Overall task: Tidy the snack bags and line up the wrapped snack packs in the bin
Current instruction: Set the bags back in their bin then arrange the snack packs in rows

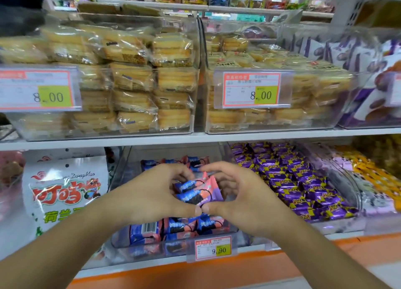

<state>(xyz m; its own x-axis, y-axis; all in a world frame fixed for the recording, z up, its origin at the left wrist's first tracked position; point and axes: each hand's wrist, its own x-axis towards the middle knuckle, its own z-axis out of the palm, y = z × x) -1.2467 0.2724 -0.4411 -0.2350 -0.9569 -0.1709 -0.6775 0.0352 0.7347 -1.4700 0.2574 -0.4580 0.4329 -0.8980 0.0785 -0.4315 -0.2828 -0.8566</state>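
Note:
A clear plastic bin [123,171] on the lower shelf holds blue-and-pink wrapped snack packs. My left hand [152,193] and my right hand [240,195] are both inside it, cupped around a small stack of these packs [195,191]. Both sets of fingers curl round the stack's ends and the thumbs meet below it. More packs lie at the bin's front [173,228] and at its back [195,161]. A white snack bag with red lettering [65,193] stands left of the bin.
A bin of purple-and-yellow wrapped sweets [293,180] sits right of my hands. The shelf above carries clear bins of wrapped cakes [134,76] with price tags [251,91]. A price tag [212,248] hangs on the bin's front. An orange shelf edge [217,271] runs below.

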